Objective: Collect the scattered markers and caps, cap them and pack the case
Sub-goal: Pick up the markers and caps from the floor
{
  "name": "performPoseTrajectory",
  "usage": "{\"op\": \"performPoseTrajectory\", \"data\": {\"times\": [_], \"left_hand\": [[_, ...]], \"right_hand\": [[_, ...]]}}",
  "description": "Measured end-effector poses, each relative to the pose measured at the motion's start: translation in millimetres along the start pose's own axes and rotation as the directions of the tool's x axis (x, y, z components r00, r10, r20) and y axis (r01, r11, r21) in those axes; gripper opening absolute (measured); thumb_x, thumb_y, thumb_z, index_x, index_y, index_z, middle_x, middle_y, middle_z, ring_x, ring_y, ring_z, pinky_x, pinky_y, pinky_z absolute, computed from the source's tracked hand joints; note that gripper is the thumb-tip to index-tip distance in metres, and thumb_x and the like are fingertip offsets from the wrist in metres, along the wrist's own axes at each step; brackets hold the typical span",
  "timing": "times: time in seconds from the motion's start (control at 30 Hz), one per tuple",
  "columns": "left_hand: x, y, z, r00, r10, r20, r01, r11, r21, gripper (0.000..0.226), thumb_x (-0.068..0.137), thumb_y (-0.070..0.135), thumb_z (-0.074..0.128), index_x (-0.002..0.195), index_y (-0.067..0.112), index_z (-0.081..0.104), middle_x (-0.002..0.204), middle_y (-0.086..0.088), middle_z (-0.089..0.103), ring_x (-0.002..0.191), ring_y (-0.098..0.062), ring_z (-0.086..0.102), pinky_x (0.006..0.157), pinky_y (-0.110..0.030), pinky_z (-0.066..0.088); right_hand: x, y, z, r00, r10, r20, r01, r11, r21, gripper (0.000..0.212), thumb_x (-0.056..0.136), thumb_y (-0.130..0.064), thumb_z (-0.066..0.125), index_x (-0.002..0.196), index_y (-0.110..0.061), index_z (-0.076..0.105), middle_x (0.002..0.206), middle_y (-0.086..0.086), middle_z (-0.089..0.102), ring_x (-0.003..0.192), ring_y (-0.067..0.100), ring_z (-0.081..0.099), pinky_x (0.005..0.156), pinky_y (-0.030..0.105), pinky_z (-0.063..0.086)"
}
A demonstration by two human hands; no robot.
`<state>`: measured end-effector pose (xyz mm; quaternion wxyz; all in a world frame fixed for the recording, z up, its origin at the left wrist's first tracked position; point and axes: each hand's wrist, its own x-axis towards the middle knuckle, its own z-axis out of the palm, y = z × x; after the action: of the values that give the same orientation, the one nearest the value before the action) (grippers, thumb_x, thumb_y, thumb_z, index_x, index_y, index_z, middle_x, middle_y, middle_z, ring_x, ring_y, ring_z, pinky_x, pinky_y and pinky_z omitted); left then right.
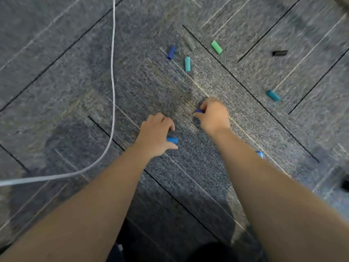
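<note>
Blue cap [172, 140]: it sits between the thumb and curled fingers of our left hand [157, 136], low against the carpet floor [56, 72]. We read this as a pinch made right where the cap lay.

Dark blue cap [198, 111]: it peeks out at the fingertips of our right hand [213, 116], whose fingers are curled round it. How much of it is covered we cannot tell; blur hides the rest.

Both hands: each is closed on one cap, at about the centre of view, right hand at 1 o'clock from the left. We judge that working both at once halves the trips.

Loose caps, upper cluster: navy cap [171, 52], grey cap [190, 43], turquoise cap [187, 64] and green cap [216, 46] lie near each other at 12 o'clock from our hands, none touching.

Outliers: black cap [279, 53] at 2 o'clock, teal cap [273, 95] at 3 o'clock, and a small blue piece [260, 154] just beside our right forearm.

White cable [113, 72]: it loops down the left side, apart from all the caps.

Case and markers: neither is in view.

Stage: early collecting, as we judge it; most caps are not yet gathered.
</note>
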<state>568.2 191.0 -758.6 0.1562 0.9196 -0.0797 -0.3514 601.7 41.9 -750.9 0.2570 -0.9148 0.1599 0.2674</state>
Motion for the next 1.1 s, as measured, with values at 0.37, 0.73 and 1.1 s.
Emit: {"op": "performPoseTrajectory", "data": {"times": [0.37, 0.73, 1.1], "left_hand": [[9, 58, -4, 0.995, 0.101, -0.019, -0.103, 0.985, -0.14, 0.022, 0.095, 0.01, 0.042, 0.117, 0.005, 0.04, 0.111, -0.018, 0.057, 0.09, -0.029, 0.055, 0.077, -0.039, 0.044], [15, 134, 39, 0.898, 0.404, 0.175, -0.437, 0.864, 0.249, 0.054, 0.077, 0.044, 0.065, 0.118, 0.017, 0.044, 0.118, -0.007, 0.044, 0.104, -0.022, 0.048, 0.088, -0.032, 0.04], [23, 149, 46, 0.869, 0.456, 0.194, -0.496, 0.797, 0.345, 0.026, 0.098, 0.027, 0.035, 0.108, 0.006, 0.046, 0.104, -0.011, 0.054, 0.083, -0.022, 0.051, 0.074, -0.033, 0.044]], "right_hand": [[-29, 67, -41, 0.976, 0.122, -0.18, -0.078, 0.969, 0.235, 0.026, 0.095, -0.003, 0.036, 0.115, -0.003, 0.052, 0.115, 0.016, 0.059, 0.067, 0.012, 0.049, 0.047, 0.005, 0.036], [-69, 159, -36, 0.917, 0.392, -0.068, -0.374, 0.908, 0.188, 0.04, 0.085, -0.028, 0.064, 0.114, -0.006, 0.049, 0.115, 0.012, 0.056, 0.096, 0.026, 0.056, 0.083, 0.038, 0.05], [-89, 176, -34, 0.928, 0.315, -0.197, -0.286, 0.945, 0.161, 0.023, 0.095, -0.012, 0.038, 0.111, -0.002, 0.051, 0.1, 0.012, 0.06, 0.074, 0.022, 0.049, 0.053, 0.023, 0.033]]}}
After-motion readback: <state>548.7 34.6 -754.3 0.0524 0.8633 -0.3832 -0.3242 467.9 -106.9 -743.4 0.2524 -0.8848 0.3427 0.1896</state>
